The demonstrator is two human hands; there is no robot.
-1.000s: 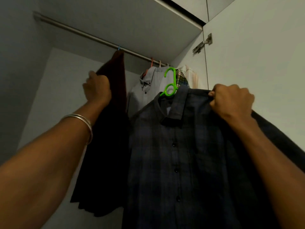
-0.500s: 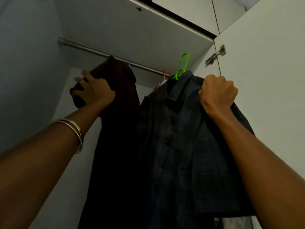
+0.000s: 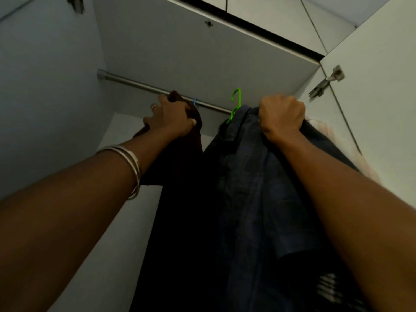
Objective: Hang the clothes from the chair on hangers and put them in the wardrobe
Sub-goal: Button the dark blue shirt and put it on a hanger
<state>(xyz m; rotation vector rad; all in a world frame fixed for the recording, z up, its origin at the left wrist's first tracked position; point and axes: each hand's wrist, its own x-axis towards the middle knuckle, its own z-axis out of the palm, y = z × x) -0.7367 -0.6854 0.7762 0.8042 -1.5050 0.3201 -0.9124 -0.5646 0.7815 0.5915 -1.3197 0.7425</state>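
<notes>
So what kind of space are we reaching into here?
The inside of a wardrobe, most likely in a home: a metal hanging rail runs under a pale shelf panel, a dark maroon garment hangs from it, and a hinged door stands open on the right.

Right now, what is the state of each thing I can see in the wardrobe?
Dark blue checked shirt: on the green plastic hanger, gripped at the shoulder by the right hand.
Green hanger: hook not yet on the metal rail.
Dark maroon garment: hanging from the rail, held by the left hand.
Wardrobe door: open.
</notes>
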